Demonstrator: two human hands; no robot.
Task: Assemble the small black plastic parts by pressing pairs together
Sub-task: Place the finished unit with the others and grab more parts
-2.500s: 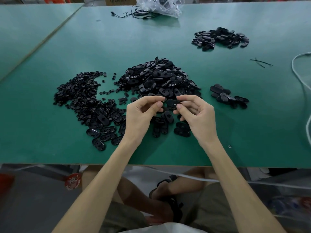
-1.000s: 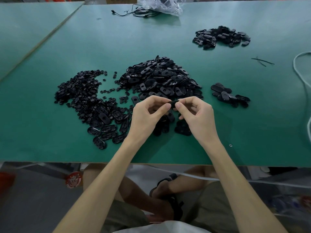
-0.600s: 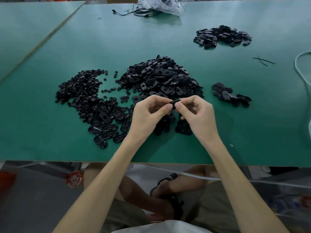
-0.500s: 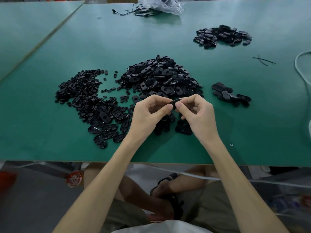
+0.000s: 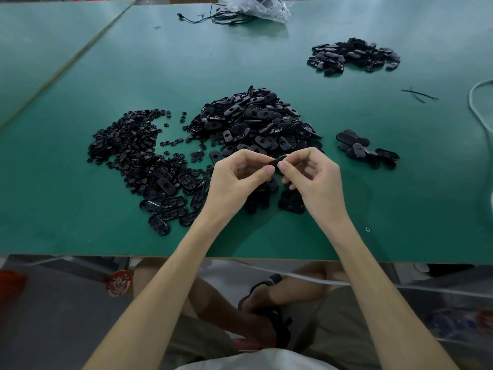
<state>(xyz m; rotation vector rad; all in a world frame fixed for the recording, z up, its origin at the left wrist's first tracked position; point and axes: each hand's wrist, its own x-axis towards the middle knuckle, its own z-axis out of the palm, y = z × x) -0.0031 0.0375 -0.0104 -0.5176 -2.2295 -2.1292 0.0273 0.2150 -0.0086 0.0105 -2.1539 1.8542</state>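
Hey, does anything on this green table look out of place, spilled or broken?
Nothing looks broken or spilled. Two small oddities: tiny pieces lie scattered in the gap between the left pile and the middle pile, and thin black strips lie loose on the table at the right, apart from every pile.

The forearms are bare, and a white top shows (only its edge). Lower down are olive-khaki shorts and what look like black strapped sandals.
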